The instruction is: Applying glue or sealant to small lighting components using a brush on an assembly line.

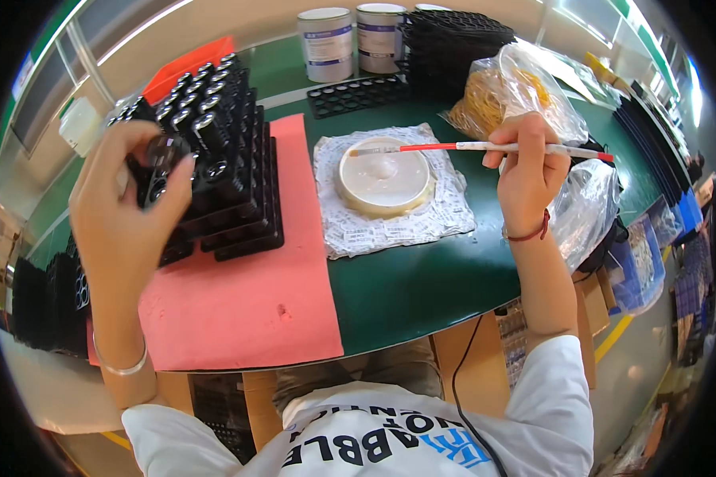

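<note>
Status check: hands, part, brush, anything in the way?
Left hand shut on a black part, raised over the black trays. Right hand shut on brush, tip over paste dish. Nothing between.

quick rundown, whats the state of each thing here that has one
left hand: raised, gripping a small black part
right hand: holding a brush level, tip over the dish
round dish: uncovered, pale paste inside
black trays: stacked, loaded with parts
two cans: upright, lids on
plastic bag: open

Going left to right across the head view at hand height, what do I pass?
Left hand holding a small black part → stacked black trays on the pink mat → shallow dish of white paste → right hand holding a brush → clear plastic bags.
</note>
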Motion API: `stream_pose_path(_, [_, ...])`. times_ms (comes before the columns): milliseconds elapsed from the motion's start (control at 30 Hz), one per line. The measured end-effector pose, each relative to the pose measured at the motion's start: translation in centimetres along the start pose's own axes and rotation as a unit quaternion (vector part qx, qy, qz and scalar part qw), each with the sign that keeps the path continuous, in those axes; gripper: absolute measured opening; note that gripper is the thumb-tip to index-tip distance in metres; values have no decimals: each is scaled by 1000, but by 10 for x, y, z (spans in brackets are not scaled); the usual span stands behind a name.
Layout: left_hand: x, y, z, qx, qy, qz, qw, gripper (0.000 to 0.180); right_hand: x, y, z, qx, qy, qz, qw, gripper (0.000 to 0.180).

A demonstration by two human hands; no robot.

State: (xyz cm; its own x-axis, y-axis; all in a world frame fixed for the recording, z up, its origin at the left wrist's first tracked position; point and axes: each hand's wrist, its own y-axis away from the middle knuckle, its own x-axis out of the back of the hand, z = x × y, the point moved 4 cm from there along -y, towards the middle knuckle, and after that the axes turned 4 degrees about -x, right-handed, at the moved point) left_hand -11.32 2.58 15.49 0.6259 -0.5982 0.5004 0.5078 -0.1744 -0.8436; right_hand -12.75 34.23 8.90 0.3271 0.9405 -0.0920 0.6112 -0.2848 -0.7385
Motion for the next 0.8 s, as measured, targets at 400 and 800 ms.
stream_pose_path(400, [-73, 96, -3, -97, 106, -319, 937, 31, 4, 5, -2, 165, 59, -88, 981, 41])
stream_pose_path(800, [-82, 106, -21, 46, 266, -356, 895, 38, -10, 2, 23, 8, 37, -70, 997, 45])
